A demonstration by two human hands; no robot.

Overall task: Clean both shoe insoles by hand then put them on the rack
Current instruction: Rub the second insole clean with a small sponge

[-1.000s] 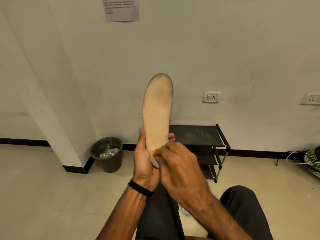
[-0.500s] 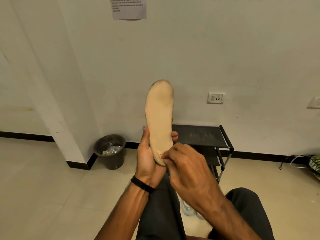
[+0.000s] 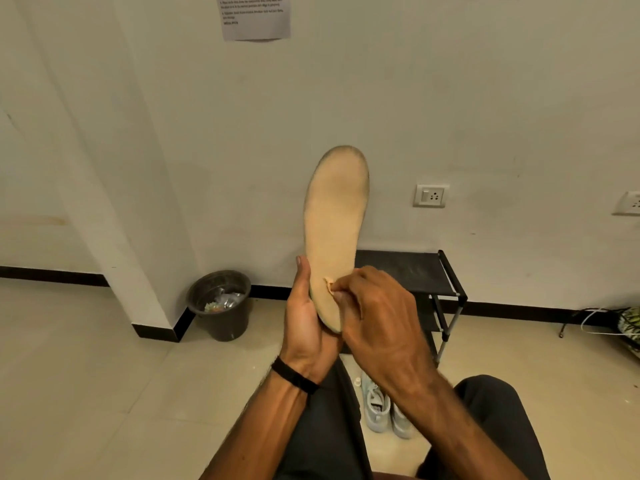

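Note:
A tan shoe insole point(image 3: 334, 216) stands upright in front of me, toe end up and darkened at the rim. My left hand point(image 3: 306, 320) grips its heel end from the left and behind, thumb pointing up along the edge. My right hand point(image 3: 375, 313) covers the heel from the right, its fingertips pinching a small raised flap on the insole's surface. The black shoe rack point(image 3: 419, 277) stands against the wall behind my hands. A second insole is not in sight.
A dark waste bin point(image 3: 221, 304) with litter sits by the wall corner at left. A pair of pale sneakers point(image 3: 384, 408) lies on the tiled floor between my knees. Cables and a patterned object point(image 3: 628, 325) lie at the far right.
My view has tilted down a little, bringing the sneakers into sight. The right hand's fingers have shifted up on the heel and now pinch a small flap. The left hand's grip is unchanged.

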